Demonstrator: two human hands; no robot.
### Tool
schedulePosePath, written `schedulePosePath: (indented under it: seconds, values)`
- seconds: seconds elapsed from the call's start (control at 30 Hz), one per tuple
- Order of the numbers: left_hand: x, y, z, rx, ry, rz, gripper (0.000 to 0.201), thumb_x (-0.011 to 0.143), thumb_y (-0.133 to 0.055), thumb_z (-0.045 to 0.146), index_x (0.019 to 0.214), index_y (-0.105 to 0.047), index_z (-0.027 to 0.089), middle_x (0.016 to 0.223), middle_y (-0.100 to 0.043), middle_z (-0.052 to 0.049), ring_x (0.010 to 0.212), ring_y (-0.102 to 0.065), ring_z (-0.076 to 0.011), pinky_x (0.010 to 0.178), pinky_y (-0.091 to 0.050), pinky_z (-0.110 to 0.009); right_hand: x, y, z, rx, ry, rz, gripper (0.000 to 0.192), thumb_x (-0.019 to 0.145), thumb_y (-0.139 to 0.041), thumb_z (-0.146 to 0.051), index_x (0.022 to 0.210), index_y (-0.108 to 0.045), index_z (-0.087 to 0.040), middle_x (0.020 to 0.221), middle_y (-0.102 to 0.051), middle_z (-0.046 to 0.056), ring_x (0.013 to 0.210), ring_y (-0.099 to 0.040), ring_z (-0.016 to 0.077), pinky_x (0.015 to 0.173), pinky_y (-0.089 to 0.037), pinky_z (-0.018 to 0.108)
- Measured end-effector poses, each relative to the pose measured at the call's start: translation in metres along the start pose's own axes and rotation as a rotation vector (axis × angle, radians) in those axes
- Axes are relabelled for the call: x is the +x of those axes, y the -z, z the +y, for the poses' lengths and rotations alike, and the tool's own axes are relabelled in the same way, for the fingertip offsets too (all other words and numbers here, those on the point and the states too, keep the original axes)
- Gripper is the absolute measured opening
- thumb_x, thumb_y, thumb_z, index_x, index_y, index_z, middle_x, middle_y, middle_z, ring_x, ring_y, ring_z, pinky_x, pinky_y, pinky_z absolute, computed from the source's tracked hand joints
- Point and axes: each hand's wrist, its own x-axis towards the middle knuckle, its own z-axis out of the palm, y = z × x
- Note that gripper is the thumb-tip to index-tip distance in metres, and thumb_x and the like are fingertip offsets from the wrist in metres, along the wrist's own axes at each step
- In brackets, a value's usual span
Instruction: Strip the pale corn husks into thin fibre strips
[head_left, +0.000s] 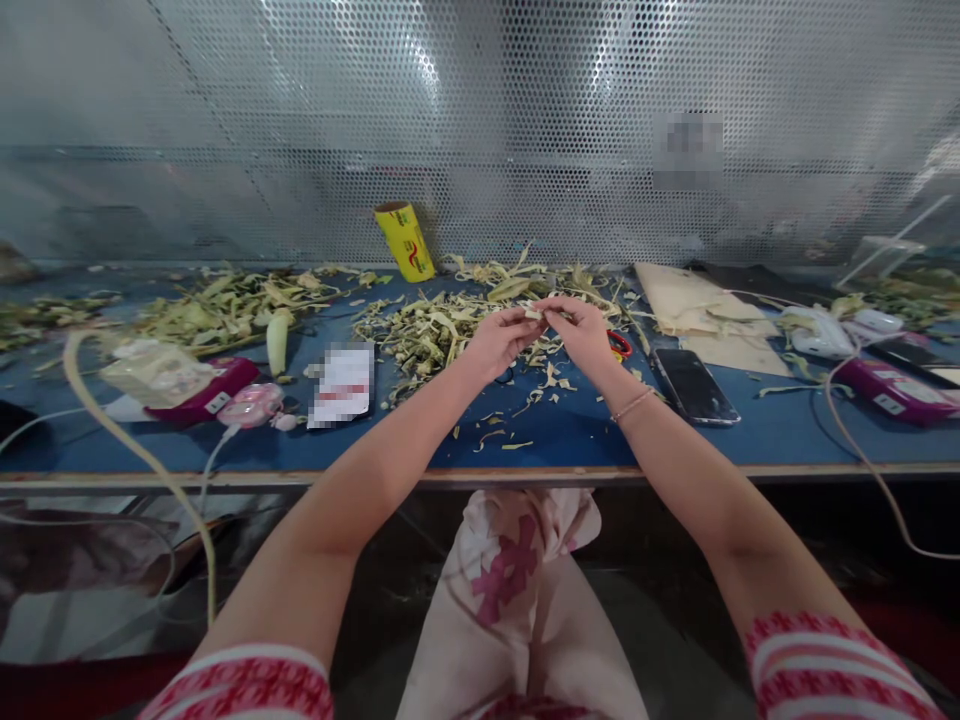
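My left hand (pixel 496 343) and right hand (pixel 581 328) both pinch a pale plant bit (pixel 533 313), left of the phone (pixel 694 386).

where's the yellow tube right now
In the head view, the yellow tube is left of centre on the blue table, between the plant scraps and the perforated panel.

1. Facing you, behind the blue-topped table (pixel 420 455), rises a grey perforated metal panel (pixel 480 120).
2. Near its foot, a yellow printed cylindrical tube (pixel 407 243) stands tilted.
3. On your left lies a white, partly blurred packet (pixel 342 388); beside it, a pink rounded gadget (pixel 251 405) with a white cable near a purple box (pixel 202 393).
4. On your right rests a black rectangular phone (pixel 694 386); beyond it, flat beige sheets (pixel 694 302).
5. Farther right sits another purple box (pixel 896 390).
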Motion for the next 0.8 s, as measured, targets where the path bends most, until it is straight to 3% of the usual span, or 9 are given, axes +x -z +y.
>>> schedulePosePath:
  seconds: [0.37,0.8]
  values:
    - [0.0011,0.0019,0.0024,0.019,0.034,0.061,0.012,0.065,-0.069,0.000,0.067,-0.063,0.011,0.060,-0.060,0.002,0.060,-0.059,-0.0051,0.072,-0.048,-0.020,-0.0003,0.0004,0.0025,-0.169,0.079,-0.038,0.028,0.079,-0.052,-0.016,0.091,-0.076,-0.024,0.096,-0.075,0.004,0.089,-0.068,0.0188,0.079,-0.054,0.033]
    - [0.0028,0.0074,0.0023,0.047,0.039,0.053,0.009,0.068,-0.070,0.005,0.069,-0.064,0.011,0.062,-0.059,0.001,0.062,-0.056,-0.0048,0.074,-0.047,-0.022,-0.0009,-0.0008,0.0039,-0.186,0.105,-0.050,0.024,0.080,-0.057,-0.021,0.094,-0.076,-0.025,0.093,-0.075,0.003,0.086,-0.066,0.0180,0.077,-0.054,0.033]
